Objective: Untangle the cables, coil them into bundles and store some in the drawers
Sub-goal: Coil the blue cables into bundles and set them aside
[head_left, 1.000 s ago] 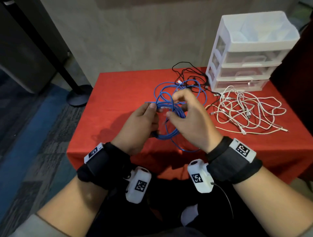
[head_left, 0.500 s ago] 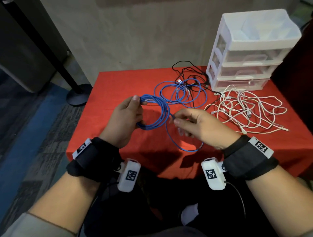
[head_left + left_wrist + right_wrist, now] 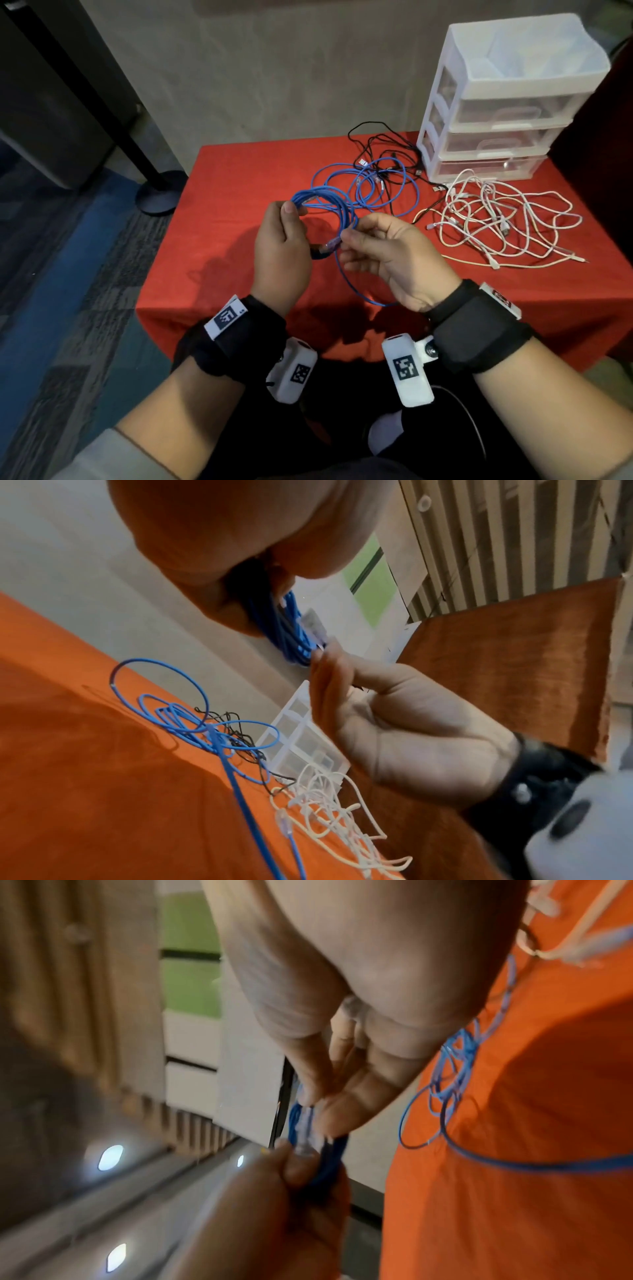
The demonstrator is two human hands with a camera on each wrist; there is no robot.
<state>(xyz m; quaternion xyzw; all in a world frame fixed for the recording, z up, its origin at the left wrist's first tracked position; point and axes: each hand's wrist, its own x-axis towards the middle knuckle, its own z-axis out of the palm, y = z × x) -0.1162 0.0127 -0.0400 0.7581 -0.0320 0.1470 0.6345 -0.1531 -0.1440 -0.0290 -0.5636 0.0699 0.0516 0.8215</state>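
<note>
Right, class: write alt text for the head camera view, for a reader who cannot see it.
Two hands coil a blue cable over a red table: the left hand grips the loops, the right hand pinches a strand. Behind lie blue, black and white cable tangles beside a white drawer unit.

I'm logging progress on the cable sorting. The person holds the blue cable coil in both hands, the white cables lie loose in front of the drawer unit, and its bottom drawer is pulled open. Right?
Not quite. In the head view all three drawers of the drawer unit are closed. The rest holds: the left hand grips the blue cable coil, the right hand pinches its strand, and the white cables lie loose in front of the unit.
</note>
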